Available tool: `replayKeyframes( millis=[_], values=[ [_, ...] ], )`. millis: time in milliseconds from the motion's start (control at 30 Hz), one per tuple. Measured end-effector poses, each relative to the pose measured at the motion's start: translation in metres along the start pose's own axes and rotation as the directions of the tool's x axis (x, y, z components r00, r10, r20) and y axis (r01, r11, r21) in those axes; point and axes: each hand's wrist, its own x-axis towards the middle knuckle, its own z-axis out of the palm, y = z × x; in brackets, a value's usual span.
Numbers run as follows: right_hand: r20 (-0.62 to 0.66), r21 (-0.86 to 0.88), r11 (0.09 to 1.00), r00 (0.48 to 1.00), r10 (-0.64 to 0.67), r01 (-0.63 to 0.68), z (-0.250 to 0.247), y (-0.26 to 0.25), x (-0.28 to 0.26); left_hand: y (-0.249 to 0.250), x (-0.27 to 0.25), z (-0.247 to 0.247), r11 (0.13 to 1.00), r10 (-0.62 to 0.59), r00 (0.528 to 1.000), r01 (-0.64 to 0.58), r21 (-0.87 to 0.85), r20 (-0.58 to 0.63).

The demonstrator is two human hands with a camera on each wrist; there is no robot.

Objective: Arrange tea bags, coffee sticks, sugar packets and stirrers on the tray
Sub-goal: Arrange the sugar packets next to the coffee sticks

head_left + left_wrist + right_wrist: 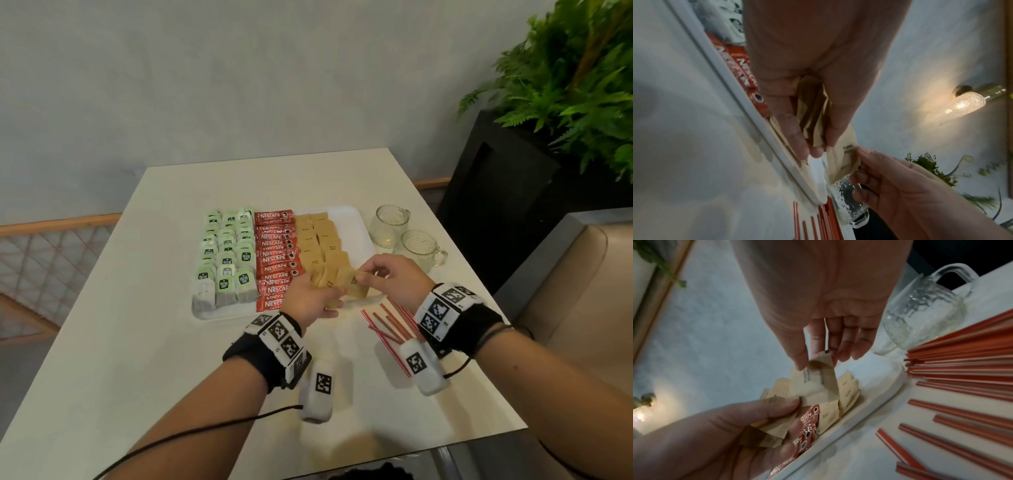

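Observation:
A white tray (356, 219) holds rows of green tea bags (227, 253), red coffee sticks (277, 253) and brown sugar packets (320, 246). Over the tray's front right part, my left hand (334, 298) grips a small bunch of sugar packets (812, 110). My right hand (364, 275) pinches one sugar packet (354, 284) between thumb and forefinger, right beside that bunch. In the right wrist view this packet (818, 381) hangs bent from my right hand (816, 361), its lower edge by the left thumb. Red-and-white stirrers (390, 322) lie loose on the table, right of the tray's front corner.
Two glass mugs (390, 224) (419, 248) stand on the table just right of the tray. A black planter with a fern (565, 85) stands beyond the table's right edge. The tray's right strip is bare white.

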Motion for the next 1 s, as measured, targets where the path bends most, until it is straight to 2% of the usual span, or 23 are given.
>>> replayKeyframes(
  millis=[100, 200, 300, 400, 533, 667, 800, 1000],
  values=[
    [0.012, -0.165, 0.985, 0.999, -0.049, 0.050, 0.002, -0.010, 0.004, 0.007, 0.004, -0.010, 0.994, 0.030, 0.999, -0.031, 0.105, 0.012],
    [-0.026, -0.205, 0.979, 0.999, -0.020, 0.014, 0.008, -0.015, 0.010, 0.012, 0.008, -0.022, 0.993, 0.051, 0.999, -0.051, 0.103, 0.002],
    [-0.092, -0.171, 0.979, 0.991, 0.095, -0.109, 0.021, -0.011, 0.018, 0.019, 0.014, -0.044, 1.000, 0.026, 0.998, -0.026, -0.001, -0.060],
    [-0.139, -0.124, 0.962, 0.964, 0.227, -0.245, 0.037, -0.005, 0.021, 0.026, 0.017, -0.071, 0.979, -0.076, 0.991, 0.054, -0.198, -0.109],
    [-0.141, -0.119, 0.939, 0.941, 0.306, -0.323, 0.059, -0.004, 0.028, 0.025, 0.023, -0.098, 0.965, -0.108, 0.980, 0.064, -0.255, -0.165],
    [-0.132, -0.187, 0.906, 0.924, 0.359, -0.379, 0.071, -0.010, 0.039, 0.028, 0.023, -0.107, 0.893, -0.188, 0.979, 0.137, -0.429, -0.078],
    [-0.118, -0.244, 0.881, 0.914, 0.389, -0.406, 0.074, -0.010, 0.047, 0.026, 0.026, -0.112, 0.889, -0.191, 0.982, 0.171, -0.425, -0.005],
    [-0.123, -0.265, 0.871, 0.910, 0.395, -0.414, 0.078, -0.009, 0.052, 0.021, 0.029, -0.115, 0.896, -0.128, 0.988, 0.150, -0.419, 0.080]
  ],
)
